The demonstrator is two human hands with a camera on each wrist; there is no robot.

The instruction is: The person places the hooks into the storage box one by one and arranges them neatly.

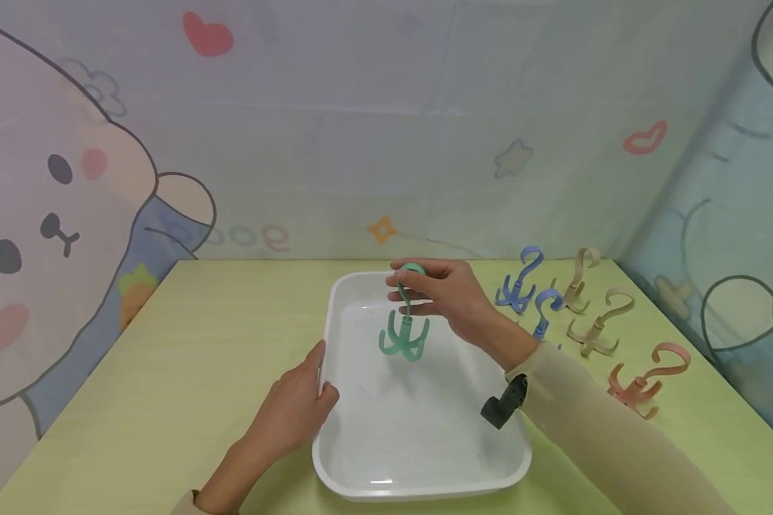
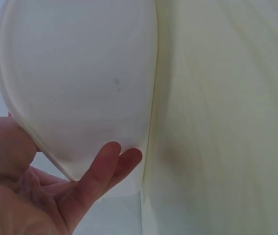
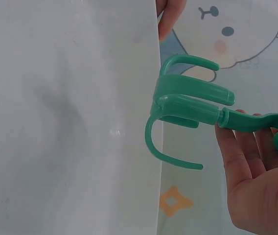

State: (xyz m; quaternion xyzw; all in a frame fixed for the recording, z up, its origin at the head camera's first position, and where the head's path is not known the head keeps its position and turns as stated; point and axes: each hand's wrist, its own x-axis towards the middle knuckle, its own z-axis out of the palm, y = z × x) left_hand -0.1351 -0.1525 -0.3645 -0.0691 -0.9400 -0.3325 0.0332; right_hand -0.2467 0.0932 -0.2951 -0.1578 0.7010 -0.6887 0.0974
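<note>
A green four-pronged hanging hook (image 1: 404, 342) hangs upright over the white tray (image 1: 419, 443), prongs lowest and above the tray floor. My right hand (image 1: 459, 295) pinches it by its curved top between thumb and fingers. The right wrist view shows the green hook (image 3: 193, 106) in full, its stem lying along the fingers of the right hand (image 3: 264, 188). At the tray's left side, my left hand (image 1: 293, 409) grips the rim, thumb on the edge. In the left wrist view, fingers of the left hand (image 2: 46, 198) lie against the tray's wall (image 2: 75, 73).
Right of the tray lie two blue hooks (image 1: 517, 295), two beige hooks (image 1: 594, 335) and a pink hook (image 1: 636, 390). My right forearm partly covers the nearer blue one. Behind the pale yellow table (image 1: 245, 307) hangs a cartoon-printed cloth (image 1: 361, 129).
</note>
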